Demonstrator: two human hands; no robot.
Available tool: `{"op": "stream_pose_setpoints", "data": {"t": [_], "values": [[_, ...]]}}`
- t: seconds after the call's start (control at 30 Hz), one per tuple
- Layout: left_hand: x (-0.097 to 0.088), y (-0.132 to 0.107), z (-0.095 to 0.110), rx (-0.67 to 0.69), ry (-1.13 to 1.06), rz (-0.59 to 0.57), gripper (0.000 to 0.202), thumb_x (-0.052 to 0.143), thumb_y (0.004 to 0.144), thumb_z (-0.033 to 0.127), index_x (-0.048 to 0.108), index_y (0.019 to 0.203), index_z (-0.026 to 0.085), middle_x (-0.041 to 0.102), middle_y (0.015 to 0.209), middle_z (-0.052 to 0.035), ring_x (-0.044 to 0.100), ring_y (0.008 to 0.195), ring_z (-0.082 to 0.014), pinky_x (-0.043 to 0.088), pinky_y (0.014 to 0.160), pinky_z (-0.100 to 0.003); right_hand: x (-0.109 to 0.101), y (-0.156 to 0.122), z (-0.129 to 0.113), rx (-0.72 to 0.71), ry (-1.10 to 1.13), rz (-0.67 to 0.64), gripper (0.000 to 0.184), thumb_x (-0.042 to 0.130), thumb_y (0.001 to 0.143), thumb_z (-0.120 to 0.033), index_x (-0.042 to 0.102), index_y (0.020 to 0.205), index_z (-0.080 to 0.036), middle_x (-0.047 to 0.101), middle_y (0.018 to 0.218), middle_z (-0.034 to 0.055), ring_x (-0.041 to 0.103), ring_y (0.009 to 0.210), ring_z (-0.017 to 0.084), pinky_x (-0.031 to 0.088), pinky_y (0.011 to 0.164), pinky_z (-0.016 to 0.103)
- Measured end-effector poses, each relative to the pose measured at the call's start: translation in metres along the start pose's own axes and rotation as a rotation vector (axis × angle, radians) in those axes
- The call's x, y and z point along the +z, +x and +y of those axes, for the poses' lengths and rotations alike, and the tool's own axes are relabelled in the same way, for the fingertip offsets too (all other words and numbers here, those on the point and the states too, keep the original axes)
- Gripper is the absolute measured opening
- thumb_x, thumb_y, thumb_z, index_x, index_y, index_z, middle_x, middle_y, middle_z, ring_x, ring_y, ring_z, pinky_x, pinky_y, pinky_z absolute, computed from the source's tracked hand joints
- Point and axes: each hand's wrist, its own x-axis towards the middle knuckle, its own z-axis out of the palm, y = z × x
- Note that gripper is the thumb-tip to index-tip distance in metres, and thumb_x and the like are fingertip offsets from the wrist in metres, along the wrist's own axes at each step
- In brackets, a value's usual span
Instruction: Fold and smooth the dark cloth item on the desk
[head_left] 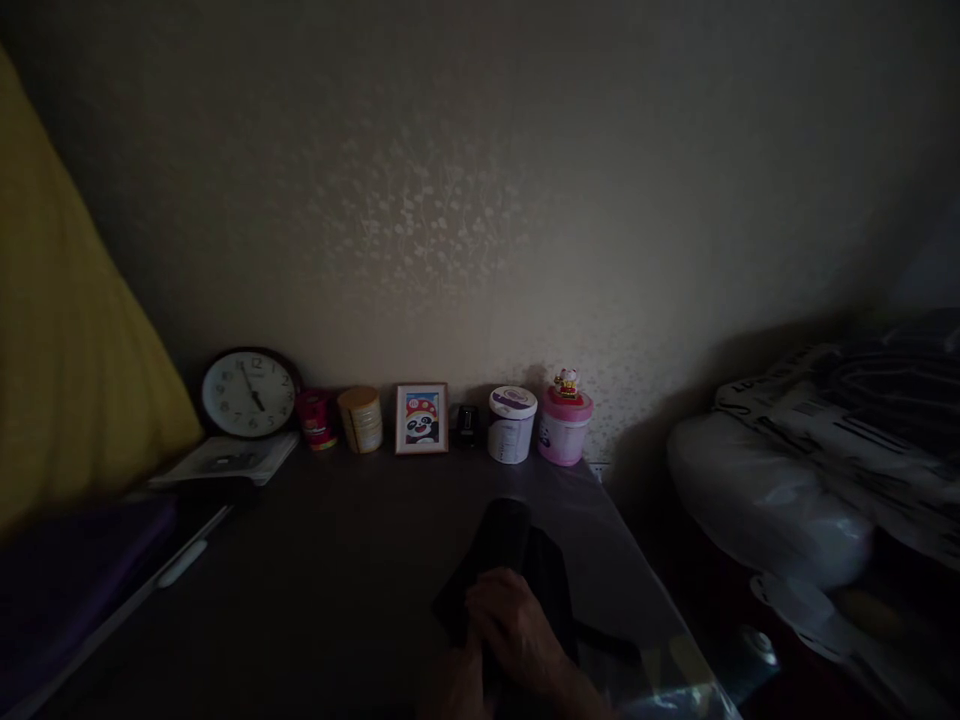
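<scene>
A dark, cylinder-shaped bundle that looks like a black folding umbrella (508, 530) lies on the table, its rounded end pointing away from me. Loose dark fabric spreads to both sides of it, and a strap runs out to the right. My right hand (517, 622) is closed over the near part of the umbrella, fingers wrapped across it. Close against it, my left hand (461, 678) grips the lower left side. Its fingers are partly hidden behind the right hand and in the dim light.
Along the wall stand a round clock (250, 393), a pink cup (316, 420), a yellow canister (361, 420), a framed panda picture (422, 420), a white tub (512, 426) and a pink tub (564, 432) bearing a cat figurine (568, 383). Plastic-wrapped bags (765, 490) lie right of the table (337, 580).
</scene>
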Motion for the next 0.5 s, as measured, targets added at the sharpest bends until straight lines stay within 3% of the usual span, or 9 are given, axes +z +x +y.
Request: {"op": "stream_pose_setpoints", "data": {"t": [0.2, 0.37, 0.5], "values": [[0.005, 0.005, -0.001, -0.047, 0.033, -0.002, 0.083, 0.049, 0.077, 0.018, -0.007, 0.138, 0.015, 0.065, 0.101, -0.0121, 0.062, 0.090, -0.0241, 0.045, 0.077, -0.036, -0.002, 0.033, 0.052, 0.066, -0.114, -0.005, 0.028, 0.037, 0.091, -0.023, 0.063, 0.102, -0.026, 0.065, 0.107, 0.0001, 0.045, 0.116, 0.017, 0.021, 0.104, 0.041], [-0.003, 0.001, 0.003, -0.074, 0.064, -0.003, 0.082, 0.049, 0.078, 0.021, -0.006, 0.138, 0.016, 0.066, 0.102, -0.0129, 0.062, 0.090, -0.0243, 0.044, 0.078, -0.038, -0.011, 0.067, 0.091, 0.249, -0.131, 0.042, 0.028, 0.039, 0.089, -0.023, 0.063, 0.102, -0.025, 0.063, 0.112, 0.0004, 0.048, 0.113, 0.016, 0.028, 0.099, 0.034], [-0.006, -0.002, 0.005, -0.082, 0.106, 0.011, 0.078, 0.048, 0.079, 0.022, -0.001, 0.139, 0.015, 0.066, 0.099, -0.0126, 0.062, 0.091, -0.0230, 0.043, 0.082, -0.037, -0.018, 0.062, 0.109, 0.473, -0.150, 0.153, 0.028, 0.041, 0.085, -0.021, 0.063, 0.102, -0.021, 0.063, 0.110, 0.0057, 0.053, 0.105, 0.018, 0.034, 0.094, 0.032]]}}
